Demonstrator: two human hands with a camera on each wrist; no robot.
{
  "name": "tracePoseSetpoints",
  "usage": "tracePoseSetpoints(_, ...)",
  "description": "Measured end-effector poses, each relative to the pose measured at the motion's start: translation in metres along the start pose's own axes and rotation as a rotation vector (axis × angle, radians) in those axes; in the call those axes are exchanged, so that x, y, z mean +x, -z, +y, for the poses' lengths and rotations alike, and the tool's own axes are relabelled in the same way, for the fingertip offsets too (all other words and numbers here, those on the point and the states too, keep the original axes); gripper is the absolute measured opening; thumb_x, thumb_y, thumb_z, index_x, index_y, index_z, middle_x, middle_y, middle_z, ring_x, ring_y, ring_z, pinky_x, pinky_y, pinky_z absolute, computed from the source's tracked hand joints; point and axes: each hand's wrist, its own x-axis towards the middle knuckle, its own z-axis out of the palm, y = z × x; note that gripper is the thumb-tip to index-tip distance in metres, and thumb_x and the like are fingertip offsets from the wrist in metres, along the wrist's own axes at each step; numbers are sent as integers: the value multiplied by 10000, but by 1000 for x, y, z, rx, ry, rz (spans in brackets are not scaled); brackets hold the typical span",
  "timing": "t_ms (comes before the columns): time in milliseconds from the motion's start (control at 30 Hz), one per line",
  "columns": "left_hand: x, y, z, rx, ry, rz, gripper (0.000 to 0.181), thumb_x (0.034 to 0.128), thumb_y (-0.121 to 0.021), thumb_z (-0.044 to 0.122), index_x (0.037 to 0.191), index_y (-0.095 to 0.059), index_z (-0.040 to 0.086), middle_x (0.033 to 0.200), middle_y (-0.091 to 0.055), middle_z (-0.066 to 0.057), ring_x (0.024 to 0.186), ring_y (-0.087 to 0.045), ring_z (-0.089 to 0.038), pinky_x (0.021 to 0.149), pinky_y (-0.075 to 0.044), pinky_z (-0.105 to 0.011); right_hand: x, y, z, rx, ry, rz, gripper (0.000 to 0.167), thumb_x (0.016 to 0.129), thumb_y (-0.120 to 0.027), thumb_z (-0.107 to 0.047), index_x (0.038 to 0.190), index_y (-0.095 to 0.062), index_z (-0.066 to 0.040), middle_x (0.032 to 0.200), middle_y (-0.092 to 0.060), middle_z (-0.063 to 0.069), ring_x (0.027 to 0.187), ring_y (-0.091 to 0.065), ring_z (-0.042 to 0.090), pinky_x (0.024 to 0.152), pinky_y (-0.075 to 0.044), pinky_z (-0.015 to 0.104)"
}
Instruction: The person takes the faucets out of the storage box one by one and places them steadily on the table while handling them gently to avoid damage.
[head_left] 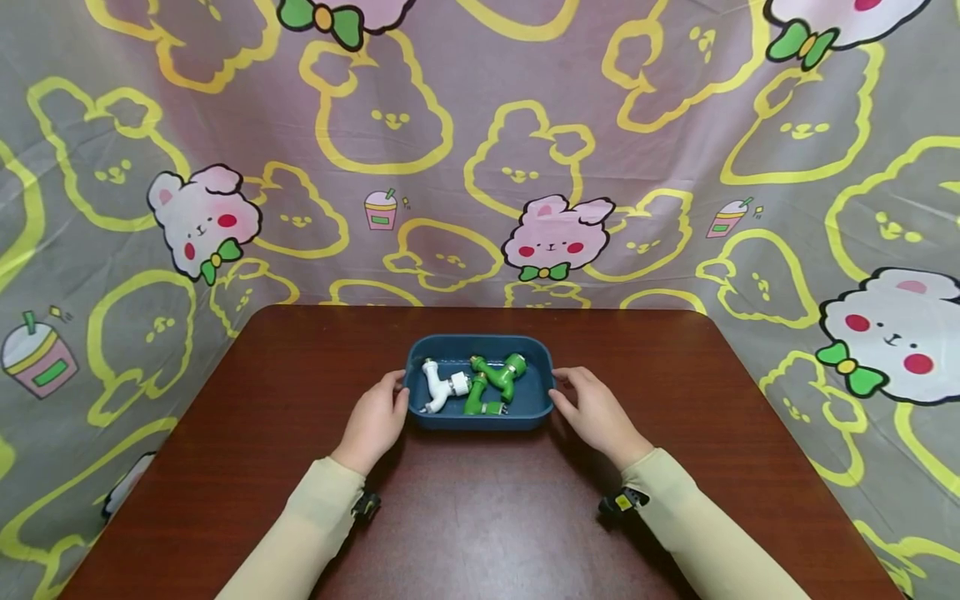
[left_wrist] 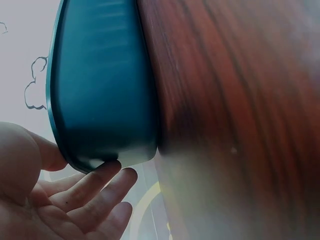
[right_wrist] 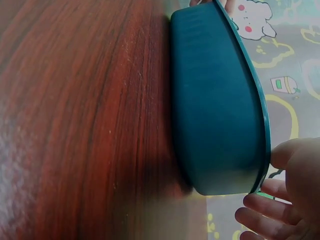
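A dark blue plastic tray (head_left: 480, 422) with rounded corners rests on the brown table. Inside lie a white tap (head_left: 438, 388) at its left side and two green taps, one green tap (head_left: 504, 379) at the right and the other green tap (head_left: 476, 400) in the middle. My left hand (head_left: 378, 421) holds the tray's left end, thumb and fingers at the rim and end wall. At the opposite end my right hand (head_left: 596, 410) holds it likewise. In both wrist views the tray's outer wall (left_wrist: 102, 75) hides the taps.
The brown wooden table (head_left: 480, 517) extends in front of the tray and to both sides. A patterned cloth (head_left: 465, 167) with cartoon faces hangs behind the table and along its sides.
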Motion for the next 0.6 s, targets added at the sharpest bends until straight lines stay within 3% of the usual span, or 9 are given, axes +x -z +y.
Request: tracePoseSetpoints(600,0,-8,10,5,5,-14,391,1023,-608,95,1368,-567,-85,1117,-720,-223,997,-709,-350,869,-576,-499,-5,9,6,-11,-6,1,398,1008,-677,-245,1332,-639,-17,1235,-674,149,1137,-668,302,989,-553,501)
